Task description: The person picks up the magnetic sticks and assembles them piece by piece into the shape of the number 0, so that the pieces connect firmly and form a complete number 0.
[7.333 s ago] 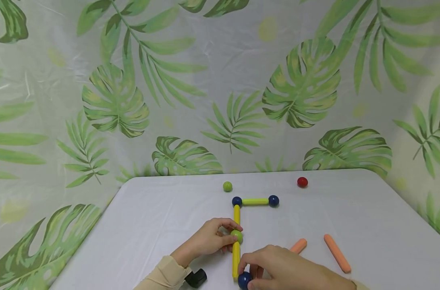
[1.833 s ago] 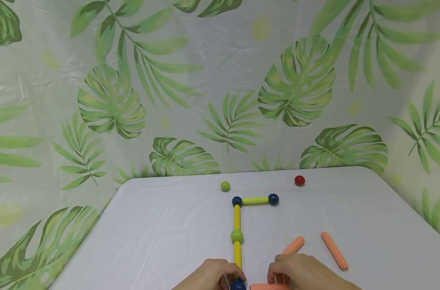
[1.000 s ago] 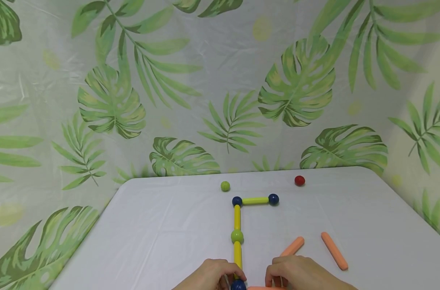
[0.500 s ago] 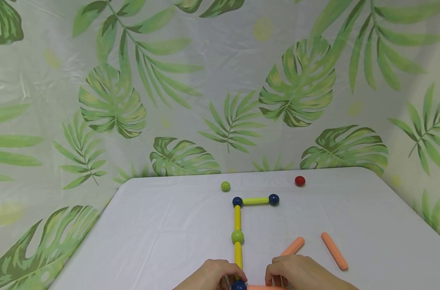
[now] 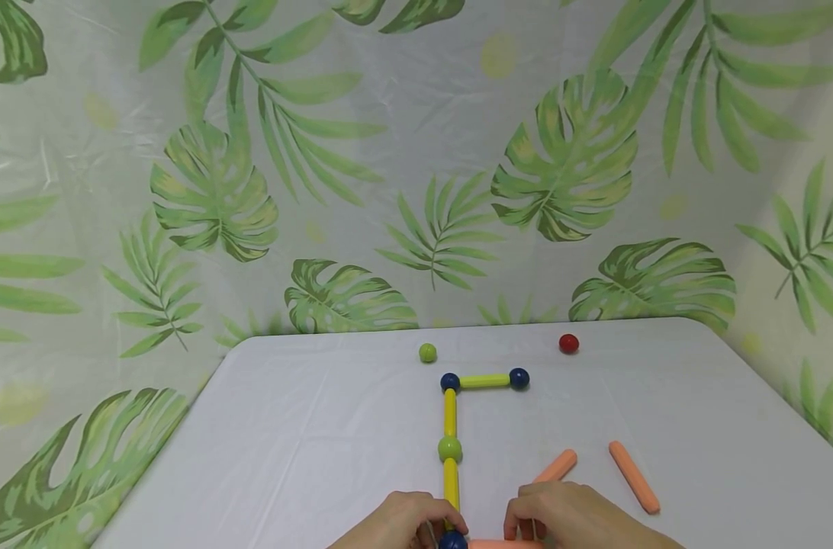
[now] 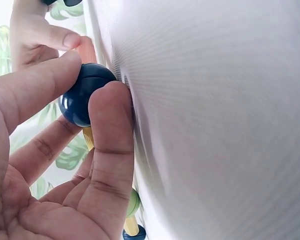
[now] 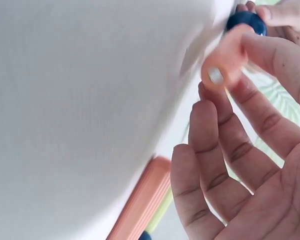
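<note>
My left hand pinches a glossy dark blue ball between thumb and fingers at the near end of a chain of balls and rods. My right hand pinches an orange rod with a small silvery disc in its end. The rod lies sideways, its far end right at the blue ball. From that ball a yellow rod runs away to a green ball. Another yellow rod leads on to a blue ball, where a yellow-green rod turns right to one more blue ball.
Two loose orange rods lie right of the chain: one rod partly behind my right hand, another rod farther right. A loose green ball and a red ball sit near the back edge of the white table. Leaf-patterned cloth hangs behind.
Earlier my left hand held the green ball and my right hand the near blue ball. Since then my right hand has taken an orange rod and moved it left against the blue ball.
</note>
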A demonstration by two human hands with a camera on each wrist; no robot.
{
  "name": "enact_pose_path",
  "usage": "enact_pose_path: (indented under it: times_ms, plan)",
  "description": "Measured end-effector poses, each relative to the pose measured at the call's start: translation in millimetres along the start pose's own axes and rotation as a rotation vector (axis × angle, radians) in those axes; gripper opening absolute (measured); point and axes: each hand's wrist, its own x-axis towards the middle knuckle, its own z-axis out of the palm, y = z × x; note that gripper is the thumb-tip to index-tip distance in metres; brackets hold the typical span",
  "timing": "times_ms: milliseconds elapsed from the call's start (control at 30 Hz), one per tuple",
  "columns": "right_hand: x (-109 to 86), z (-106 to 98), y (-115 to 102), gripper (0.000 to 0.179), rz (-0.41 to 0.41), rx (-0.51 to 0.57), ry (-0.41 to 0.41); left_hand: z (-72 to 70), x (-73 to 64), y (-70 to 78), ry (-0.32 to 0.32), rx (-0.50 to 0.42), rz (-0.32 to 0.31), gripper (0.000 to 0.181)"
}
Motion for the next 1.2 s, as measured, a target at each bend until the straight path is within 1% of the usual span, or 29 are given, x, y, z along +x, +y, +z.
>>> enact_pose_path:
  times_ms: [100, 133, 200, 300, 333, 433, 533, 633, 767, 900, 933, 1033, 1200]
  plan:
    - [-1.3, -5, 6, 0.011, -0.005, -0.016, 0.036, -0.6, -0.3, 0.3, -0.003, 0.007, 0.010, 0.029]
    - [-2.4, -8, 9, 0.010, -0.028, -0.037, 0.064, -0.8, -0.3, 0.3, -0.004, 0.010, 0.012, 0.029]
    - [-4.5, -13, 16, 0.008, -0.073, -0.106, 0.129, -1.0, -0.2, 0.1, -0.005, 0.013, 0.013, 0.029]
    - [-6.2, -21, 27, 0.015, -0.134, -0.253, 0.245, -1.3, 0.2, -0.8, -0.006, 0.016, 0.017, 0.030]
    - [-5.9, -23, 29, 0.018, -0.139, -0.297, 0.275, -1.5, 0.2, -1.0, -0.007, 0.016, 0.016, 0.030]
    - [-1.9, -30, 34, 0.025, -0.089, -0.407, 0.321, -1.7, -0.1, -0.5, -0.005, 0.015, 0.021, 0.031]
    - [4.0, -36, 37, 0.028, -0.028, -0.475, 0.332, -1.7, -0.4, 0.1, -0.003, 0.010, 0.019, 0.031]
    - [8.2, -40, 41, 0.025, -0.026, -0.514, 0.349, -1.4, -0.3, 0.1, -0.005, 0.004, 0.015, 0.030]
    - [10.8, -45, 48, 0.018, -0.087, -0.544, 0.375, -1.2, 0.1, -0.7, -0.014, 0.006, 0.007, 0.031]
    - [12.8, -51, 54, 0.020, -0.141, -0.583, 0.395, -1.1, -0.3, -0.2, -0.007, 0.006, 0.010, 0.031]
    - [13.6, -53, 55, 0.020, -0.142, -0.593, 0.395, -1.2, -0.5, 0.0, -0.004, 0.006, 0.015, 0.031]
    - [16.3, -62, 58, 0.022, -0.123, -0.614, 0.399, -1.0, -0.9, 0.5, 0.002, 0.003, 0.029, 0.031]
    - [18.0, -80, 70, 0.024, -0.044, -0.607, 0.419, -0.9, -0.9, 0.1, 0.004, 0.019, 0.045, 0.032]
